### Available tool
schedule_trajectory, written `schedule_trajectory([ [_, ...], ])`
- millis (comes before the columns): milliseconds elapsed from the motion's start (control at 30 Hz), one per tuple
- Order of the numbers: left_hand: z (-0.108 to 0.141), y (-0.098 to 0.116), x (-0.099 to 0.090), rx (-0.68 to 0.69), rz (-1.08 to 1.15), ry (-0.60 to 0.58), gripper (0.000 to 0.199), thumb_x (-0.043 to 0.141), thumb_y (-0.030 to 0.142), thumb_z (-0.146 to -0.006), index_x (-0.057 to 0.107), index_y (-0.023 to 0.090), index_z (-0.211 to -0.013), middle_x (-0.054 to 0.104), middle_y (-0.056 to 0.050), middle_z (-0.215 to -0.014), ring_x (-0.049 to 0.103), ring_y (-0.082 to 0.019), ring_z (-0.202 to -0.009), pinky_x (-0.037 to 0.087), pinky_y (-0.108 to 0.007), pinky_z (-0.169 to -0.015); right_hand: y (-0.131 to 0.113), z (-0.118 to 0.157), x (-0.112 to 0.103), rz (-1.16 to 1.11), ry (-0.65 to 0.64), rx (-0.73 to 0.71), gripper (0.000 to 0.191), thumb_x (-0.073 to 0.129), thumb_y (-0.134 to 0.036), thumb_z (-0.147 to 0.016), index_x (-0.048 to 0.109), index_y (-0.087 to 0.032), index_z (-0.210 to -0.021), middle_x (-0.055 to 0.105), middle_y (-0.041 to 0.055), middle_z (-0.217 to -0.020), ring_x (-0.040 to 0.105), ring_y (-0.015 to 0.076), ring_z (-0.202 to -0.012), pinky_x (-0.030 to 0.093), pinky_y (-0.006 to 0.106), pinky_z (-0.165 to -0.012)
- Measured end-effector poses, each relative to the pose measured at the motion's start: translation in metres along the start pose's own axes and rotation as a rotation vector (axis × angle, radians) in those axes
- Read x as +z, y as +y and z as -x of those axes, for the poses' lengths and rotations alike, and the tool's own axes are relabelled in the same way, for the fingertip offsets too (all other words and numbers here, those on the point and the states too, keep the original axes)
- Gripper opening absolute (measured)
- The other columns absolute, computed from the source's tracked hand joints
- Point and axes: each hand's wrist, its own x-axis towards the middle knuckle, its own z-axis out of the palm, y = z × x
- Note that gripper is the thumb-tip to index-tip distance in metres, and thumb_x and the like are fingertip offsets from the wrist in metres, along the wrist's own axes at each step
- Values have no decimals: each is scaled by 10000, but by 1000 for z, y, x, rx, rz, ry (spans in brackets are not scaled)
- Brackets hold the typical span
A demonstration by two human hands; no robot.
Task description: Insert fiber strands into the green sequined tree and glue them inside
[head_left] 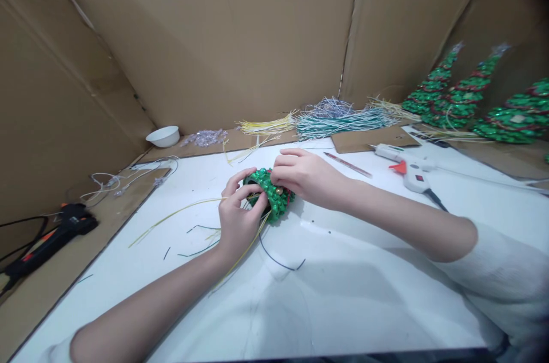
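A small green beaded tree (278,206) lies on its side over the white table, its hollow base facing left, with red trim and a gold bead on it. My left hand (242,208) grips the rim of the base, some fingers reaching into the opening. Yellow wires (171,215) trail out of the base to the left and downward. My right hand (295,175) is closed at the upper right side of the tree; its fingertips are bent against the decorated surface, and anything small between them is hidden.
A white glue gun (414,171) and a pencil (347,164) lie at right. Wire bundles (343,123), a white bowl (163,136) and clear beads (205,138) line the back. Finished trees (467,97) stand back right; a black glue gun (55,231) lies left. Cardboard walls (214,37) surround the table.
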Motion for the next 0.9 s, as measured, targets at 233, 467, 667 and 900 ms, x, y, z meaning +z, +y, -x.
schedule_trajectory([
  [233,-2,6,0,5,10,-20,85,591,136,-761,603,199,-705,608,-50,-1105,577,-199,-1045,456,-379,-921,-6,1,1,121,-29,-22,289,335,-58,-867,565,-167,-728,562,4,-710,408,114,-572,354,296,-797],
  [467,-2,6,-2,20,-6,-49,96,551,132,-792,609,196,-750,596,-53,-1139,564,-199,-1069,446,-370,-932,-11,0,1,172,-70,3,295,336,-17,-839,593,-151,-783,600,28,-759,464,127,-612,356,308,-813],
  [667,-1,-3,0,78,-50,-29,66,568,137,-794,601,187,-766,587,-72,-1116,553,-198,-1068,440,-367,-926,-2,-2,-6,-228,-60,162,114,522,-114,-824,599,-152,-749,606,14,-763,521,120,-703,369,315,-842],
  [900,-2,-9,1,66,-1,-32,61,595,165,-785,635,210,-780,578,-56,-1122,543,-205,-1083,443,-384,-925,4,-1,8,-665,54,425,75,608,-161,-756,551,-141,-712,557,8,-749,522,115,-716,415,265,-689],
])
